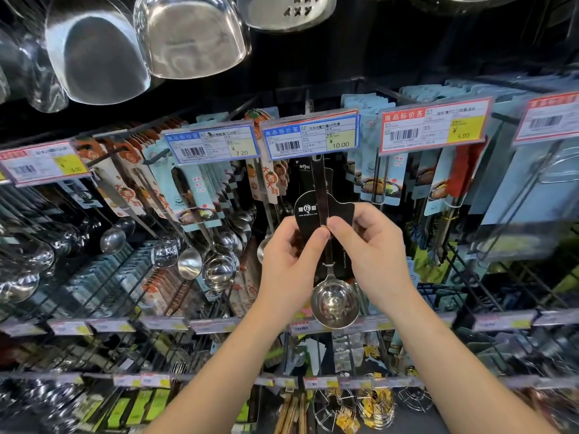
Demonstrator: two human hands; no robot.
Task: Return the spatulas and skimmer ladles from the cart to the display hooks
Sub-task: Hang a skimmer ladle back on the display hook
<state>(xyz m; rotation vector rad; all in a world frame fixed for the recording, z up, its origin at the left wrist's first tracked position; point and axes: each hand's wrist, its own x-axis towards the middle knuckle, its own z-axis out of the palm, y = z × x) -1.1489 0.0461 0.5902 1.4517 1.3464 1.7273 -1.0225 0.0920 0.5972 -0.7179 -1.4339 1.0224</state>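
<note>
Both hands are raised in front of a shop display, their fingers (316, 238) pinched together on the thin metal handle of a ladle (334, 303). The left hand (286, 255) grips from the left, the right hand (368, 245) from the right, thumbs meeting at the handle, forearms rising from the bottom edge. The ladle hangs upright, bowl down, on a black card (341, 211), just under a blue price tag (311, 136) marked 10.00. Its top end is hidden behind that tag, so whether it is on a hook cannot be told. More ladles (219, 270) hang to the left, carded tools (380, 170) to the right. Big steel spatulas (97, 54) loom overhead, cut off by the top edge. Lower shelves are blurred.
</note>
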